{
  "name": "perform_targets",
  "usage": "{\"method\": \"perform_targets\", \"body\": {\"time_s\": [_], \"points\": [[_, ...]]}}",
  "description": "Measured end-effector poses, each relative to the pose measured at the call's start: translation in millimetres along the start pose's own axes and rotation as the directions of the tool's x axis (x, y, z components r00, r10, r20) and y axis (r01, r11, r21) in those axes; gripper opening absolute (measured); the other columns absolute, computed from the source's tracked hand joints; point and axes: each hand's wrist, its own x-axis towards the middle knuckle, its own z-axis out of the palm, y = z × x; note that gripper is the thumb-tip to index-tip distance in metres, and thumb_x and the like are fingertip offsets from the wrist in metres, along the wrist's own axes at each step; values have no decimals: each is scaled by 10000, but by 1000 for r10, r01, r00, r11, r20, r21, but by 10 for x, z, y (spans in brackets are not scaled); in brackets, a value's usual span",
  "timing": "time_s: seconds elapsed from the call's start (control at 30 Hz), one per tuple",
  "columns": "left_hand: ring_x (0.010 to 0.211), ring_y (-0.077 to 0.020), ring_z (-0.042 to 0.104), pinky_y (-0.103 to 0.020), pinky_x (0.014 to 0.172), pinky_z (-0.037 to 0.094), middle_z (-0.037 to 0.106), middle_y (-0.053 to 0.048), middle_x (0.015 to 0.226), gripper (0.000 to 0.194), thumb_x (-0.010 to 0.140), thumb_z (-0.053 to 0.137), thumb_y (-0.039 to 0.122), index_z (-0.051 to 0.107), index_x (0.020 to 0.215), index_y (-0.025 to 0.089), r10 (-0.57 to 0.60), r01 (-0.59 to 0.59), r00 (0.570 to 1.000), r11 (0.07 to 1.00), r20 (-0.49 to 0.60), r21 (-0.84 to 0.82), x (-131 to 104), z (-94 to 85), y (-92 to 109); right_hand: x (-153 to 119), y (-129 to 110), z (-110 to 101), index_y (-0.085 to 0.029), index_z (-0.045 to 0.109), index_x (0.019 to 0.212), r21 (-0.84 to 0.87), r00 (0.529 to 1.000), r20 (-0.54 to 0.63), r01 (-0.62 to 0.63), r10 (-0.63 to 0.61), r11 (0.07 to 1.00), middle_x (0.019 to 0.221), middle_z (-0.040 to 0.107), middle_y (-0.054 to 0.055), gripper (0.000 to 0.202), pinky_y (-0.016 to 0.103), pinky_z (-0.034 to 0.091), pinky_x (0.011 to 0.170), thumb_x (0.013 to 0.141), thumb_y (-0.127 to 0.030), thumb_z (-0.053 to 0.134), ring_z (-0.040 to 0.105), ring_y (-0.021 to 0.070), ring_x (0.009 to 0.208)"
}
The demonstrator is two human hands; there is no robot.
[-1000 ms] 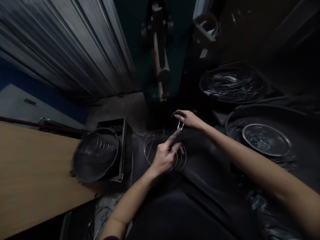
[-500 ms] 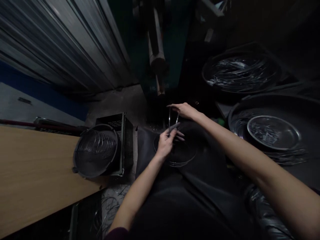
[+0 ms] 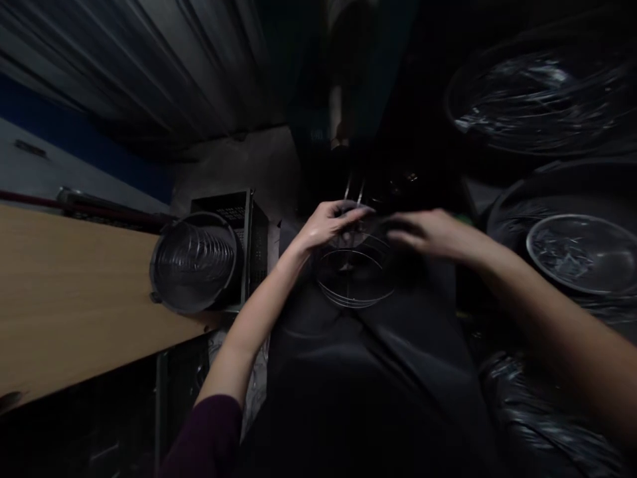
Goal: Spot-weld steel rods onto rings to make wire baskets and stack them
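A round wire frame (image 3: 355,304) of several thin metal rings is in front of my dark apron. Two thin metal prongs (image 3: 354,189) rise just beyond my left hand (image 3: 326,224). That hand is closed at the frame's upper part, thumb and fingers stretching to the right around the wire. Exactly where it grips is dark and partly hidden. To the right of the frame, apart from it, is my right hand (image 3: 430,231). It is blurred by motion; its thumb and fingers look apart, and I see nothing between them.
At left, a black round tub (image 3: 154,265) of wire rings stands by a dark perforated crate (image 3: 255,232) and a wooden board (image 3: 74,279). Rightward are a wide tub (image 3: 497,199), a metal bowl (image 3: 535,255) of small metal pieces and a basin (image 3: 450,109) of shiny wires. A machine (image 3: 338,119) stands ahead.
My right hand has left the prongs, moving right and towards me. My left hand has shifted up, and its fingers now point right across the frame. The whole view has tilted.
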Motion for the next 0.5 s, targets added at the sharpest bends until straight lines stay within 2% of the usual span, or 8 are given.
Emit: {"method": "perform_targets", "body": {"time_s": [0.03,0.1,0.17,0.27,0.3,0.37,0.43,0.5], "points": [[617,-78,582,-189,594,440,676,-32,782,397,793,643,471,708,952,113,25,-26,1000,999,14,44,46,16,-6,-148,-21,99,-218,706,997,-25,995,103,-14,16,1000,955,706,52,322,385,485,852,703,-345,742,636,263,913],[769,-132,624,-221,708,472,690,-43,840,402,811,612,492,715,921,120,56,-62,997,989,51,134,104,73,-2,-357,-66,321,-194,711,967,-4,971,221,-90,88,996,849,710,54,341,380,516,747,757,-457,659,652,251,793],[881,-178,631,-269,797,481,692,-55,908,433,868,519,510,707,979,136,81,-87,996,965,34,249,36,100,11,-437,-103,506,-175,713,879,28,962,219,-171,161,985,747,697,54,367,354,520,647,793,-511,591,642,229,686],[1096,-236,567,-373,962,439,631,-84,1159,456,915,439,478,596,1228,186,180,-165,983,853,18,496,-397,22,-62,-389,-149,567,-184,709,830,68,978,142,-166,156,984,771,701,48,338,313,518,617,753,-508,652,634,202,680],[1166,-255,523,-414,1005,412,580,-96,1249,492,904,465,465,516,1319,207,203,-204,977,789,69,579,-598,-19,-145,-352,-167,532,-190,707,831,102,984,105,-158,147,982,790,702,44,337,300,518,608,721,-508,692,631,191,678],[1271,-294,423,-486,1057,355,474,-124,1364,647,851,556,440,361,1432,232,153,-269,963,633,223,726,-968,-76,-415,-273,-213,436,-188,696,830,206,987,33,-161,158,965,784,693,39,370,272,507,557,656,-509,757,610,160,619],[1338,-343,319,-567,1086,265,367,-133,1440,703,808,610,352,330,1447,269,116,-262,965,444,235,857,-1179,-77,-764,-197,-271,381,-177,673,821,299,981,-26,-176,192,938,715,666,30,416,245,468,475,614,-518,792,563,125,520],[1291,-331,366,-567,1084,246,391,-120,1400,653,815,590,315,365,1427,303,135,-239,969,328,205,914,-1181,-47,-1061,-127,-331,417,-171,645,795,346,976,-47,-182,211,921,650,629,14,441,221,420,418,593,-528,807,513,97,454]]}}
